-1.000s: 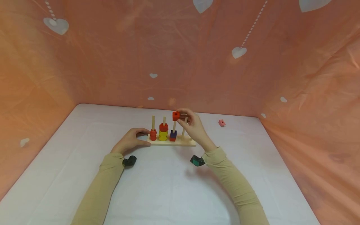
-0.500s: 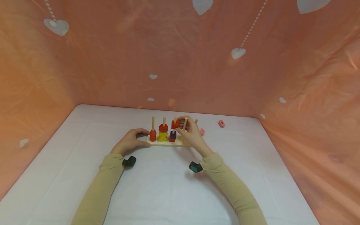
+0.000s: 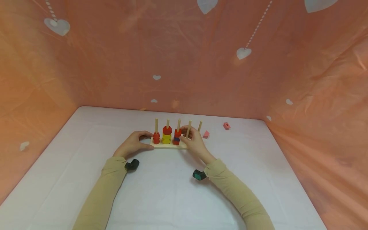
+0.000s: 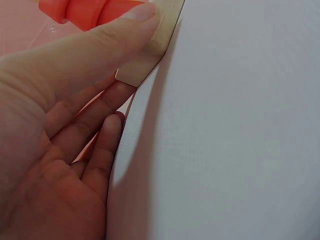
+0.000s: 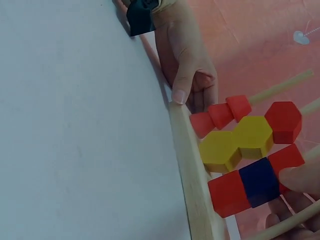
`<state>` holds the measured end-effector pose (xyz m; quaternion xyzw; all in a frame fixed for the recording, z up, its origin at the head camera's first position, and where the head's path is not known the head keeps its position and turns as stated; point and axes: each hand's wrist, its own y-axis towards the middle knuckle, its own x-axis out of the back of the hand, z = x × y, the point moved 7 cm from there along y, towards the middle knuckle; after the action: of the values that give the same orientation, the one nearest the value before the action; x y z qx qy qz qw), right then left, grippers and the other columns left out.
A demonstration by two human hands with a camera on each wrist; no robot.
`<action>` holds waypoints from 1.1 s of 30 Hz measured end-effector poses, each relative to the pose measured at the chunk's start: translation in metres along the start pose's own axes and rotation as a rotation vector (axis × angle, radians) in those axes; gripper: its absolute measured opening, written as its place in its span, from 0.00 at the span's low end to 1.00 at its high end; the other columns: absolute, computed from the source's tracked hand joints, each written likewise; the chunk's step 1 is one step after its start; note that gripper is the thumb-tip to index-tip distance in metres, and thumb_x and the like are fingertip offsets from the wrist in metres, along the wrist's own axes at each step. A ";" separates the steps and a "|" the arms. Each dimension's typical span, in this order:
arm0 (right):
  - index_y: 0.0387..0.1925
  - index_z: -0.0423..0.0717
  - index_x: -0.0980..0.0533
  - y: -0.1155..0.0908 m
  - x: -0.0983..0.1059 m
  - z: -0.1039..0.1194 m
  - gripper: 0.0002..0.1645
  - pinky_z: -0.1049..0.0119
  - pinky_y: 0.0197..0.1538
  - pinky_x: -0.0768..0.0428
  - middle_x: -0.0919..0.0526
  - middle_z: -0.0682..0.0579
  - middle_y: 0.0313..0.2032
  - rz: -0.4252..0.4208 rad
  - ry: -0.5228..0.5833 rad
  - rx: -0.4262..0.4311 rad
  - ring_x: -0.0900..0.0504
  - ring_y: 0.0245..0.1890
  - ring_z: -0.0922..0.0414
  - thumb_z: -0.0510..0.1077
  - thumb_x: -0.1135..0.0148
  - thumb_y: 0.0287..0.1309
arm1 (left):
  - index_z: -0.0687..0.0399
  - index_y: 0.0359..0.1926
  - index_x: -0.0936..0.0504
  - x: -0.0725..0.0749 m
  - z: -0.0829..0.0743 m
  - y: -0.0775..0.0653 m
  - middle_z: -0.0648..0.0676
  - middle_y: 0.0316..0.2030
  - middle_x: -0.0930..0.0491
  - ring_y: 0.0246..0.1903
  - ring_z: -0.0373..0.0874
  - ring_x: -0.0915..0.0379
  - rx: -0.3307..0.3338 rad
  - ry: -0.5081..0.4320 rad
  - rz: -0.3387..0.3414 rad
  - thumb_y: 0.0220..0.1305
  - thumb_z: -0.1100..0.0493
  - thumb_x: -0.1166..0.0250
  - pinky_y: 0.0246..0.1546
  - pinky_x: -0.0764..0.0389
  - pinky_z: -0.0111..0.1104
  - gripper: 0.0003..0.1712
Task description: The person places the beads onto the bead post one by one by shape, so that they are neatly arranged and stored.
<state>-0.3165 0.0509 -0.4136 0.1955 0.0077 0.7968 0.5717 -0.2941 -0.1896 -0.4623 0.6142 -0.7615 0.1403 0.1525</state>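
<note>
A wooden peg board [image 3: 169, 147] with upright pegs stands on the table. My left hand [image 3: 133, 142] grips its left end, the thumb along the front and the fingers behind. With thumb and fingers, my right hand [image 3: 198, 145] pinches a red cube [image 5: 287, 156] on the third peg. Beneath that cube are a blue cube [image 5: 259, 182] and another red cube [image 5: 229, 194]. The second peg carries yellow hexagonal blocks [image 5: 218, 150] with a red hexagonal block [image 5: 283, 122] on top. Red tapered beads [image 5: 220, 116] sit on the leftmost peg. My right hand partly hides the board's right end.
Two pink blocks, a nearer one [image 3: 206, 134] and a farther one [image 3: 226, 125], lie right of the board on the white-covered table [image 3: 161, 195]. A peach curtain [image 3: 184, 64] with white hearts encloses the back and sides. Dark wrist cameras sit at both cuffs.
My right hand has brought the red cube from above the third peg's tip down along the peg onto the blue cube. The left hand has stayed at the board's end.
</note>
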 end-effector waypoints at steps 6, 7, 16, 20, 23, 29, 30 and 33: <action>0.55 0.32 0.28 -0.002 0.002 0.000 0.22 0.55 0.59 0.27 0.21 0.39 0.49 0.012 0.017 0.030 0.23 0.52 0.44 0.28 0.39 0.57 | 0.59 0.55 0.24 -0.001 0.001 0.001 0.57 0.55 0.25 0.58 0.52 0.34 0.003 -0.004 0.002 0.45 0.55 0.22 0.63 0.37 0.46 0.35; 0.56 0.31 0.30 -0.003 0.003 0.001 0.24 0.55 0.60 0.28 0.22 0.37 0.51 0.016 0.027 0.033 0.24 0.53 0.43 0.28 0.39 0.57 | 0.59 0.55 0.24 -0.001 0.001 0.001 0.57 0.55 0.25 0.58 0.52 0.34 0.005 -0.005 0.001 0.45 0.56 0.22 0.63 0.37 0.46 0.35; 0.61 0.24 0.38 -0.029 0.016 0.042 0.31 0.47 0.64 0.36 0.31 0.26 0.57 0.094 0.021 0.057 0.33 0.60 0.35 0.27 0.40 0.58 | 0.59 0.55 0.23 0.000 0.001 0.002 0.57 0.55 0.25 0.58 0.52 0.34 0.007 -0.010 0.002 0.46 0.56 0.22 0.63 0.37 0.46 0.35; 0.63 0.22 0.41 -0.041 0.024 0.050 0.33 0.46 0.64 0.36 0.32 0.26 0.58 0.127 -0.047 0.073 0.33 0.60 0.34 0.27 0.40 0.58 | 0.59 0.55 0.24 -0.001 0.002 0.003 0.57 0.56 0.26 0.58 0.52 0.34 0.015 0.001 0.004 0.45 0.54 0.22 0.64 0.38 0.46 0.35; 0.63 0.22 0.41 -0.048 0.032 0.052 0.34 0.45 0.63 0.36 0.31 0.26 0.57 0.145 -0.062 0.103 0.32 0.59 0.34 0.25 0.40 0.56 | 0.59 0.56 0.24 -0.001 0.003 0.003 0.58 0.56 0.26 0.59 0.52 0.35 0.017 0.007 0.004 0.45 0.53 0.22 0.64 0.38 0.46 0.36; 0.60 0.24 0.36 -0.059 0.053 0.053 0.31 0.45 0.62 0.34 0.28 0.27 0.55 0.165 -0.064 0.140 0.30 0.57 0.34 0.24 0.38 0.54 | 0.59 0.56 0.24 -0.002 0.005 0.004 0.58 0.56 0.26 0.59 0.52 0.35 0.021 0.000 0.004 0.45 0.53 0.22 0.64 0.38 0.46 0.36; 0.59 0.24 0.36 -0.060 0.057 0.053 0.31 0.44 0.61 0.34 0.28 0.27 0.55 0.164 -0.062 0.144 0.30 0.57 0.34 0.24 0.38 0.54 | 0.59 0.56 0.24 -0.002 0.005 0.004 0.58 0.56 0.26 0.59 0.52 0.35 0.022 -0.001 0.002 0.45 0.53 0.22 0.64 0.38 0.46 0.36; 0.59 0.24 0.36 -0.061 0.070 0.052 0.31 0.42 0.60 0.33 0.27 0.28 0.53 0.153 -0.074 0.151 0.30 0.56 0.34 0.24 0.38 0.53 | 0.59 0.55 0.24 -0.002 0.005 0.004 0.57 0.56 0.26 0.59 0.52 0.34 0.019 0.001 0.000 0.45 0.53 0.21 0.64 0.38 0.46 0.36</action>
<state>-0.2634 0.1253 -0.3591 0.2674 0.0316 0.8276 0.4926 -0.2983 -0.1892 -0.4674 0.6154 -0.7602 0.1477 0.1469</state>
